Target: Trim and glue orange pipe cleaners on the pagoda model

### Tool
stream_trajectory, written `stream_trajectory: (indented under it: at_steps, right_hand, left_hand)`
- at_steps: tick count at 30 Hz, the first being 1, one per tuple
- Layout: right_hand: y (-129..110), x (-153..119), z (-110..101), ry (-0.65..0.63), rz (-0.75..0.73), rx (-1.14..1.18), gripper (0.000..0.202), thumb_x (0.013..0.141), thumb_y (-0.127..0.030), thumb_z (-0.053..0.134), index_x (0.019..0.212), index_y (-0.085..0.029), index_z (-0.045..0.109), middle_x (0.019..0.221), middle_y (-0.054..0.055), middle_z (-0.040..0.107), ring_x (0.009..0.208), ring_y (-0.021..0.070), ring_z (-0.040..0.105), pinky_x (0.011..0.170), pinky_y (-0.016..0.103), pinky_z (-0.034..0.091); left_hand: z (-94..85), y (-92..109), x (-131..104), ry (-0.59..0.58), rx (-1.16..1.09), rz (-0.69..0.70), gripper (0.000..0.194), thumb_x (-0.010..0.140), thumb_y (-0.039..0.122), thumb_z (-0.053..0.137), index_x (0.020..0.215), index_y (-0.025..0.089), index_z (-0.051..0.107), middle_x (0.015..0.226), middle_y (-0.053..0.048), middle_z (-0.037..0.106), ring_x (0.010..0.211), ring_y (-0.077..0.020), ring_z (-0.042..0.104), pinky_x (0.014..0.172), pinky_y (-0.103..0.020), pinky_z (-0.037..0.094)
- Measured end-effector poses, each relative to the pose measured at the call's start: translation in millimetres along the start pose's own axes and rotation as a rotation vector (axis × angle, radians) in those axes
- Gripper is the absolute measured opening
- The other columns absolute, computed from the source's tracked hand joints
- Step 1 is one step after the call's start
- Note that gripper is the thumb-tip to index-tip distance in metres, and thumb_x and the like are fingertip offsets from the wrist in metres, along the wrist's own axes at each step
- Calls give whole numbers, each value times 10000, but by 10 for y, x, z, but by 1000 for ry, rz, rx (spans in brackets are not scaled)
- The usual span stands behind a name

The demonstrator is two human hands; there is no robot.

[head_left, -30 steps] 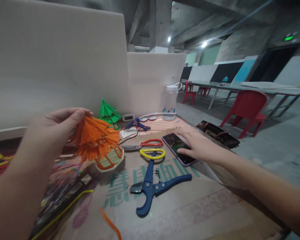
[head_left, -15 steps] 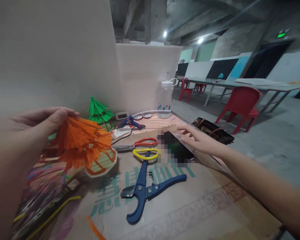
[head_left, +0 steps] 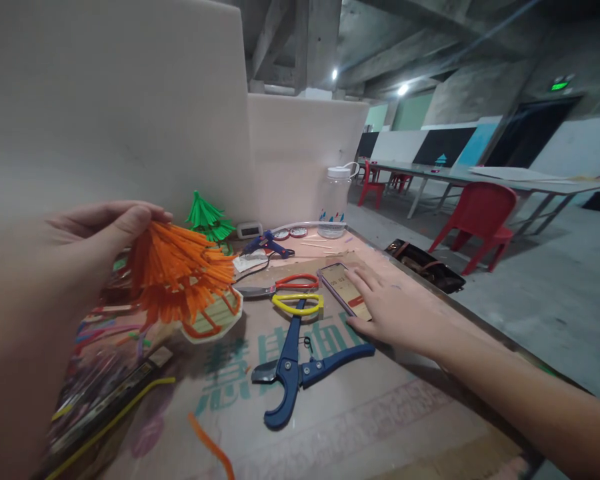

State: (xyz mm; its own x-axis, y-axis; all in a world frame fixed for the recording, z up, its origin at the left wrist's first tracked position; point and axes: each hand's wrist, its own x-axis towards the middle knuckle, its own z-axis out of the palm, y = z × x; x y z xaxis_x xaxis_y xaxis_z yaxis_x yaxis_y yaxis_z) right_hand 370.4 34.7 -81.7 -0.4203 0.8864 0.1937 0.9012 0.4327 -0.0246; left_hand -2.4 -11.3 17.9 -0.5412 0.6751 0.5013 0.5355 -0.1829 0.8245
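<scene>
My left hand (head_left: 105,233) pinches the top of an orange pipe-cleaner tree (head_left: 180,277), holding it up at the left above the table. Its layered fringe hangs over a pale, many-sided base (head_left: 220,323) with orange strips. On the table, my right hand (head_left: 395,310) lies with fingers stretched out over the right side of a smartphone (head_left: 336,280). The phone's screen is lit and shows digits; the hand hides part of it. Left of the phone lie scissors (head_left: 297,282) with one red and one yellow handle loop. Blue-handled pipe cutters (head_left: 291,367) lie spread in front.
Behind the orange tree stands a green pipe-cleaner tree (head_left: 207,217). A blue glue gun (head_left: 270,245) and a clear bottle (head_left: 333,203) are at the back. Packaged pipe cleaners (head_left: 100,393) fill the left. An orange strip (head_left: 211,445) lies in front. White panels (head_left: 300,153) rise behind.
My right hand has come down and left onto the phone's right side. The phone's screen has gone from dark to lit. My left hand still holds the orange tree; the view has shifted slightly.
</scene>
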Motion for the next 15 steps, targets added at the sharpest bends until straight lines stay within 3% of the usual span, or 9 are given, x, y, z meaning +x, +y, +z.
stream_trajectory:
  at_steps: [4, 8, 15]
  right_hand:
    - [157, 94, -32, -49, -48, -2, 908, 772, -401, 618, 1583, -192, 266, 1602, 136, 355, 1433, 360, 378, 1142, 475, 348]
    - [196, 274, -93, -98, 30, 33, 916, 757, -422, 674, 1568, -213, 302, 1516, 160, 480, 1320, 378, 513, 1079, 470, 393]
    - [106, 482, -105, -96, 30, 84, 887, 716, -416, 713, 1517, -205, 397, 1530, 175, 447, 1318, 379, 508, 1076, 456, 391]
  left_hand:
    - [9, 161, -77, 20, -82, -78, 407, 721, 510, 740, 1027, 245, 782, 905, -60, 756, 551, -188, 651, 307, -230, 491]
    - [-3, 245, -133, 33, -103, -80, 383, 729, 484, 728, 1012, 231, 779, 863, -69, 735, 517, -181, 630, 300, -241, 487]
    - [-60, 218, -112, 18, -117, -50, 367, 747, 500, 728, 1014, 254, 777, 928, -59, 747, 580, -199, 670, 329, -256, 523]
